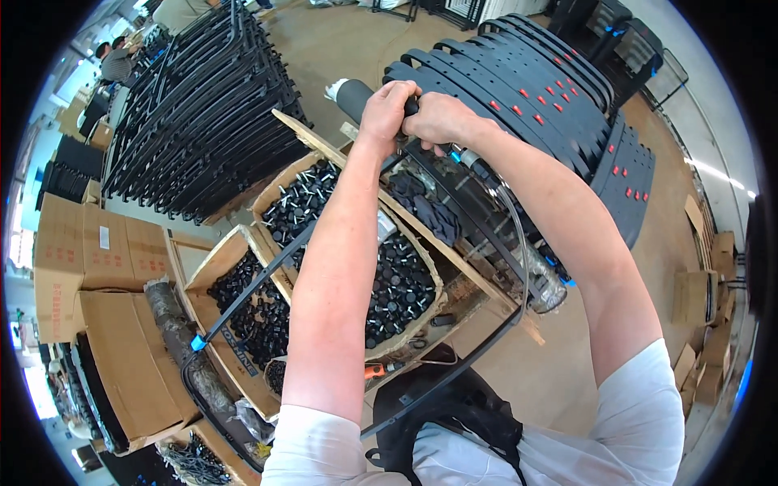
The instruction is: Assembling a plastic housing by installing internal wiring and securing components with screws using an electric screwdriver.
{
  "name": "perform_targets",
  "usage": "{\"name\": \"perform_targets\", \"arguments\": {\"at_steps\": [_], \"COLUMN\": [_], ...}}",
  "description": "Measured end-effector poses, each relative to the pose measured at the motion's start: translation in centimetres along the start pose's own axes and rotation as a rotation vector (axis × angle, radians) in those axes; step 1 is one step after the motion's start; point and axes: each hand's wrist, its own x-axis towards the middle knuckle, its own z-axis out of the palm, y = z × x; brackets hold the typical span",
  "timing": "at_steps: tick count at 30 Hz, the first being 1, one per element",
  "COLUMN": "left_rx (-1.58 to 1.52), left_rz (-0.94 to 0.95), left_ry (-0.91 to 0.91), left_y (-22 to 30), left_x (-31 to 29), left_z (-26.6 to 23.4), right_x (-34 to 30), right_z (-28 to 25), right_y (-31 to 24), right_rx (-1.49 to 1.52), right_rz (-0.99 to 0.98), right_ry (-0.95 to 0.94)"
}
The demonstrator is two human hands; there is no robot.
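One dark padded cylinder (353, 97), its near end gripped by the left hand (389, 112), is beyond the boxes (212, 259); the right hand (442, 120) is clenched alongside, contents hidden. The looped hose (516, 215) might snag the black frame (483, 344), jerking that hand.

The head fisheye (quite near) looks down at left hand (387, 111) and right hand (440, 121).

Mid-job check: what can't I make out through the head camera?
All in the head view:
- Inside of the left hand and right hand: hidden by their fingers.
- Part of the black metal bar: behind the left forearm.
- Distant grey-shirted person's work: too small.
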Motion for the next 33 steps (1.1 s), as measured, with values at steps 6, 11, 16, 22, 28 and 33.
{"name": "perform_targets", "arguments": {"at_steps": [6, 11, 16, 22, 28, 33], "left_rx": [-0.056, -0.061, -0.05, -0.033, -0.006, -0.054], "left_rz": [-0.037, 0.027, 0.069, 0.086, 0.085, 0.143], "left_ry": [0.035, 0.045, 0.094, 0.12, 0.119, 0.086], "left_y": [-1.3, -1.6, -1.6, -2.4, -2.3, -2.8], "left_x": [1.1, 1.5, 0.9, 0.2, 0.4, 1.5], "left_z": [-0.5, -0.8, -0.9, -0.8, -0.5, 0.3], "right_x": [2.6, 3.9, 4.8, 4.7, 6.4, 5.6], "right_z": [0.0, 0.1, 0.9, 1.6, 1.4, 0.4], "right_y": [0.8, 0.7, 0.8, 1.2, 2.4, 2.3], "right_rx": [-0.008, -0.047, -0.041, 0.216, 0.271, 0.357], "right_rz": [-0.001, -0.016, 0.004, 0.055, -0.025, 0.009], "right_ry": [-0.049, -0.113, -0.135, -0.177, -0.234, -0.184]}}
